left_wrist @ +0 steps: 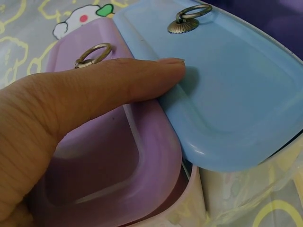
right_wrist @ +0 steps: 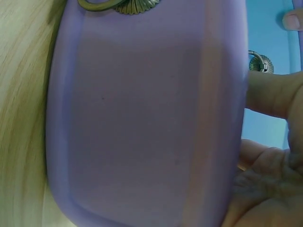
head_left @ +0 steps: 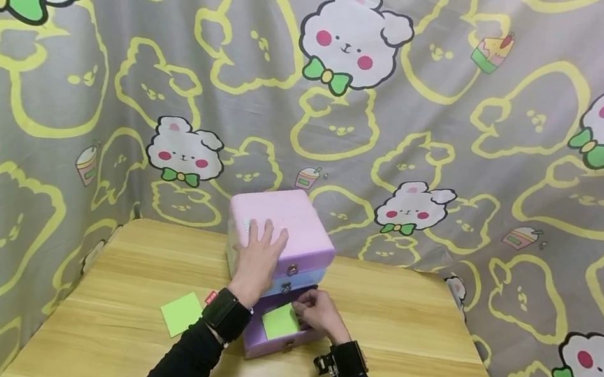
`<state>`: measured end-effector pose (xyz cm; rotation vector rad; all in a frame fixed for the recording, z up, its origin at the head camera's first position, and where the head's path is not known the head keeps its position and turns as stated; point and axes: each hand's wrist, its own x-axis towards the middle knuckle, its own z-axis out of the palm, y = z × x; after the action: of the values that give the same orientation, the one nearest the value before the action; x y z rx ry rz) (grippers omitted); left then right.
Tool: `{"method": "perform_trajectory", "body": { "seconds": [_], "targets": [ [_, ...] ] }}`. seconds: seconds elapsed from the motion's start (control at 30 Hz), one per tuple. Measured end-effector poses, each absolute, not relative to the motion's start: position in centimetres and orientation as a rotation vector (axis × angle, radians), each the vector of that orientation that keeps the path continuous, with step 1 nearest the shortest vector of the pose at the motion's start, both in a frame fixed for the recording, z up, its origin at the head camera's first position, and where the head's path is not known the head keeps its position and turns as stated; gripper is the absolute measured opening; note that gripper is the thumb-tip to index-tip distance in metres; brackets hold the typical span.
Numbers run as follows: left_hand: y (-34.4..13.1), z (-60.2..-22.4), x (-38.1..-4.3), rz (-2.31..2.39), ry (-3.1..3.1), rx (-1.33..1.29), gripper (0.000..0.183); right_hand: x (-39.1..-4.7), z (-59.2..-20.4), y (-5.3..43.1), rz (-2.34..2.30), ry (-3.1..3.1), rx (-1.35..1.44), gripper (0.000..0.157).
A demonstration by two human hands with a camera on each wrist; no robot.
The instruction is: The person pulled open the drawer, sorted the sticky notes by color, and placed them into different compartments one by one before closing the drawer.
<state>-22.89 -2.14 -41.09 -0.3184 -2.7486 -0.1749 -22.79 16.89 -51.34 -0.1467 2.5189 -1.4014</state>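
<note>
A small chest of drawers (head_left: 286, 218) has a pink-purple top, a blue middle drawer (left_wrist: 227, 85) and a purple bottom drawer (head_left: 257, 344), which is pulled out. My left hand (head_left: 258, 263) rests on the chest's top with fingers spread; in the left wrist view its thumb lies across the upper purple front and touches the blue one. At the bottom drawer, my right hand (head_left: 317, 313) pinches the right edge of a green sticky-note pad (head_left: 281, 321) lying inside. The drawer's purple front (right_wrist: 142, 118) hides the fingertips and pad in the right wrist view.
Left of the chest, another green sticky-note pad (head_left: 181, 314) lies on the wooden table (head_left: 417, 359), beside a small red tag (head_left: 211, 297). A patterned grey curtain (head_left: 266, 112) surrounds the table's back and sides. Metal ring pulls (left_wrist: 189, 18) stick out from the drawer fronts.
</note>
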Motion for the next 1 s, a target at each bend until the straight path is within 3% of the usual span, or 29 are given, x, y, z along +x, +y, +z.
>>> {"method": "perform_trajectory", "body": {
  "seconds": [0.37,0.83,1.0],
  "targets": [
    [-2.2,-41.1,-22.9,-0.172,-2.731,-0.305,0.102,-22.6,-49.8,17.1,-1.375,2.542,-0.286,0.021],
    [-2.0,-41.1,-23.0,-0.153,-2.760,-0.318,0.109,-22.0,-39.8,18.4,-1.262,2.707,-0.463,0.021],
    [-2.0,-41.1,-23.1,-0.165,-2.749,-0.317,0.109,-22.8,-38.0,18.4,-1.326,2.852,-0.578,0.017]
  ]
}}
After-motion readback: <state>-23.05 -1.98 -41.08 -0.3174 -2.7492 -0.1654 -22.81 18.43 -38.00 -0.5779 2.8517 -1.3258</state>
